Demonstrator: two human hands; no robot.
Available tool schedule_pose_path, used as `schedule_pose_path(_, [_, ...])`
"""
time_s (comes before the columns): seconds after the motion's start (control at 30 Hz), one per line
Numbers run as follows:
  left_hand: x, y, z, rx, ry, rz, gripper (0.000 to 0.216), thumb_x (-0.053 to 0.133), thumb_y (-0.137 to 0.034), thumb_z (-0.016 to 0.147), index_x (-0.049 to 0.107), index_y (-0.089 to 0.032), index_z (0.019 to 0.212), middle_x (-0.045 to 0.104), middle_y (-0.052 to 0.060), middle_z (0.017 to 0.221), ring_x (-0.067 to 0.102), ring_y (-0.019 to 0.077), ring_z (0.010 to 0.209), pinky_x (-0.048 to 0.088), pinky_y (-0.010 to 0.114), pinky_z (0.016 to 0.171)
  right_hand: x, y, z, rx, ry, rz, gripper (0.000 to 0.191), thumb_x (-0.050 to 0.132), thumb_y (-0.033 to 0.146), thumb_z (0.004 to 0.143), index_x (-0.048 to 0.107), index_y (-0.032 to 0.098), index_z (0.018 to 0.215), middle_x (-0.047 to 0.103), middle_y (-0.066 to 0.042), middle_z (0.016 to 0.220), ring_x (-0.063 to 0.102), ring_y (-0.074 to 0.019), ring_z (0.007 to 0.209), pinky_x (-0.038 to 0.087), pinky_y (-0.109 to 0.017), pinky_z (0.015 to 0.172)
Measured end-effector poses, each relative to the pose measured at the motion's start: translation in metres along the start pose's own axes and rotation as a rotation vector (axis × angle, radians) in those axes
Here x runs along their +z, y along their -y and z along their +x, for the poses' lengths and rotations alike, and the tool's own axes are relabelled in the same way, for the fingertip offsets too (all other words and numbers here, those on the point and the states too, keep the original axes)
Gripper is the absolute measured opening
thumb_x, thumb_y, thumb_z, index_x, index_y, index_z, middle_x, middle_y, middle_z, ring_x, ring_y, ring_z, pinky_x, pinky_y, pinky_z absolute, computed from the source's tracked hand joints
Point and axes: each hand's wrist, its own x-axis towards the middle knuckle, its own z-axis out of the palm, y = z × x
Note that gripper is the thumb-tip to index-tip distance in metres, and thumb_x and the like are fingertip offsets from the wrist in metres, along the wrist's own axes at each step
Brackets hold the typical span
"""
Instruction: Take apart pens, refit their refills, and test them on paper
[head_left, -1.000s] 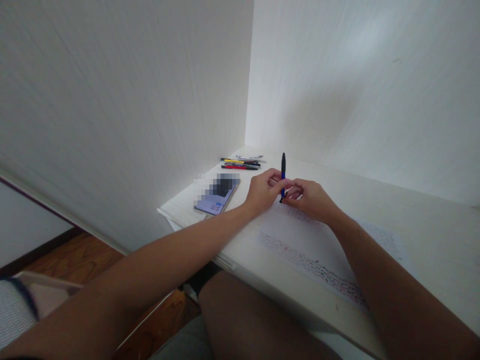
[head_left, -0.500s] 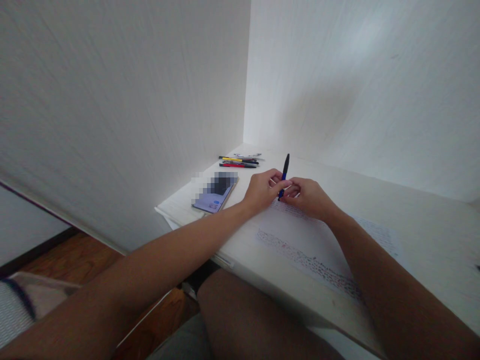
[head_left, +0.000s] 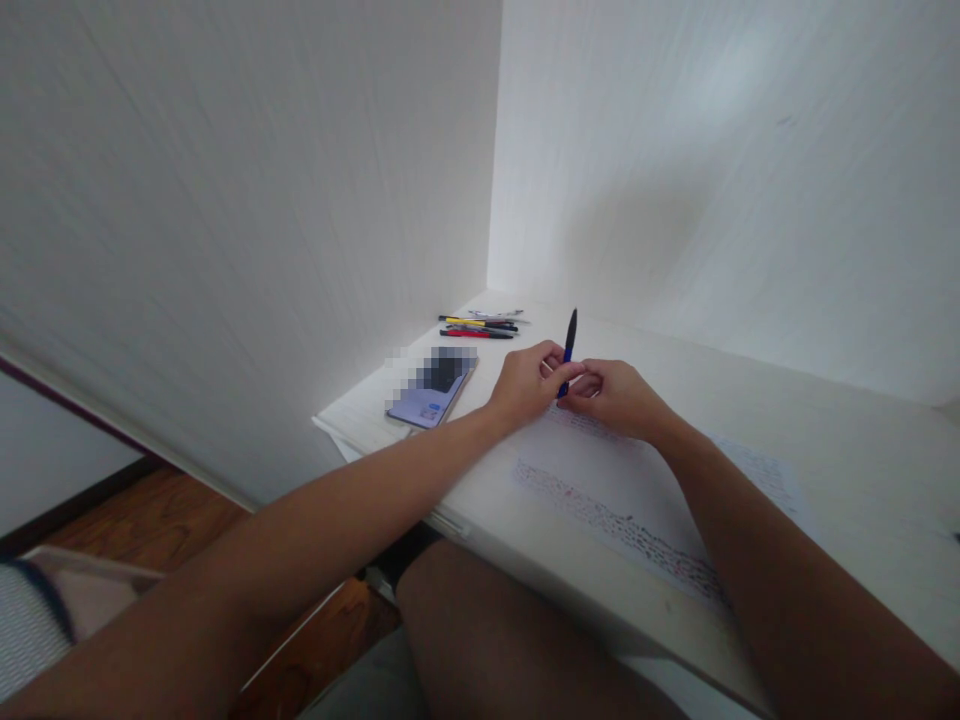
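A blue pen with a black end (head_left: 571, 337) stands nearly upright between my two hands, above a sheet of paper (head_left: 592, 475) covered in handwriting. My left hand (head_left: 529, 380) pinches the pen's barrel between thumb and fingers. From the other side, my right hand (head_left: 611, 392) grips the pen low down, its fingertips curled around the bottom end. Both hands touch over the top part of the sheet. The pen's lowest tip is partly hidden by the right fingers.
Left of my left hand lies a phone (head_left: 429, 390) with its screen lit. Several pens (head_left: 480, 328), among them red and yellow ones, lie near the corner of the white desk (head_left: 847, 440). White panels (head_left: 375, 180) rise at the left and back.
Hardly anything differs: both hands keep their hold on the pen, and the whole view has shifted very slightly.
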Motion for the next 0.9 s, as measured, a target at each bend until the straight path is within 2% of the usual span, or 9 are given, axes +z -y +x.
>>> schedule_pose_path(0.13, [0.002,0.002,-0.001,-0.053,-0.059,-0.101,0.02,0.064,-0.038,0.091,0.063,-0.018,0.089,0.064,0.0,0.067,0.061,0.0112,0.057,0.048,0.023,0.05,-0.004,0.005,-0.001,0.059,0.018,0.23,0.037,0.071,0.029,0.076,0.068,0.014,0.11,0.074,-0.008,0.077,0.069,-0.0233,0.068,0.052,-0.032,0.057])
schedule_pose_path(0.23, [0.003,0.003,-0.001,-0.102,-0.061,-0.209,0.022,0.061,-0.04,0.092,0.061,-0.018,0.093,0.063,0.0,0.071,0.062,0.012,0.058,0.051,0.022,0.046,-0.006,0.007,-0.001,0.04,-0.122,0.277,0.047,0.067,0.025,0.078,0.061,0.011,0.123,0.074,-0.01,0.081,0.069,-0.0232,0.066,0.052,-0.033,0.056])
schedule_pose_path(0.33, [0.004,0.001,-0.001,-0.126,-0.026,-0.273,0.021,0.061,-0.039,0.092,0.06,-0.018,0.094,0.06,0.0,0.069,0.063,0.0123,0.057,0.052,0.022,0.044,-0.005,0.009,-0.001,-0.059,-0.271,0.121,0.054,0.065,0.022,0.082,0.056,0.012,0.134,0.073,-0.009,0.085,0.068,-0.0215,0.064,0.053,-0.033,0.057])
schedule_pose_path(0.5, [0.002,-0.004,-0.003,-0.101,0.067,-0.24,0.026,0.054,-0.041,0.097,0.061,-0.016,0.092,0.056,-0.003,0.06,0.054,0.0091,0.046,0.045,0.021,0.042,-0.003,0.016,-0.003,-0.275,-0.295,-0.32,0.065,0.06,0.015,0.086,0.047,0.022,0.149,0.072,-0.007,0.102,0.065,-0.0176,0.065,0.056,-0.036,0.069])
schedule_pose_path(0.63, [0.001,-0.001,-0.001,0.033,0.058,-0.096,0.031,0.05,-0.04,0.1,0.063,-0.016,0.087,0.059,-0.001,0.063,0.053,0.0101,0.056,0.042,0.025,0.054,-0.003,0.021,-0.004,-0.357,-0.321,-0.43,0.062,0.055,0.015,0.09,0.046,0.023,0.151,0.071,-0.008,0.109,0.064,-0.0181,0.068,0.056,-0.037,0.071])
schedule_pose_path(0.77, [0.003,0.005,0.003,0.151,0.093,-0.035,0.029,0.047,-0.036,0.101,0.067,-0.015,0.094,0.066,0.002,0.077,0.056,0.0122,0.069,0.043,0.027,0.064,-0.001,0.02,-0.003,-0.393,-0.318,-0.452,0.048,0.053,0.016,0.091,0.059,0.019,0.139,0.071,-0.009,0.111,0.064,-0.0185,0.069,0.056,-0.036,0.07])
schedule_pose_path(0.9, [0.004,0.005,0.002,0.126,0.108,-0.067,0.028,0.052,-0.039,0.099,0.067,-0.015,0.097,0.068,0.003,0.078,0.057,0.0118,0.066,0.045,0.025,0.063,0.001,0.022,-0.003,-0.444,-0.351,-0.426,0.047,0.048,0.012,0.089,0.063,0.018,0.133,0.068,-0.01,0.119,0.067,-0.024,0.093,0.056,-0.041,0.084])
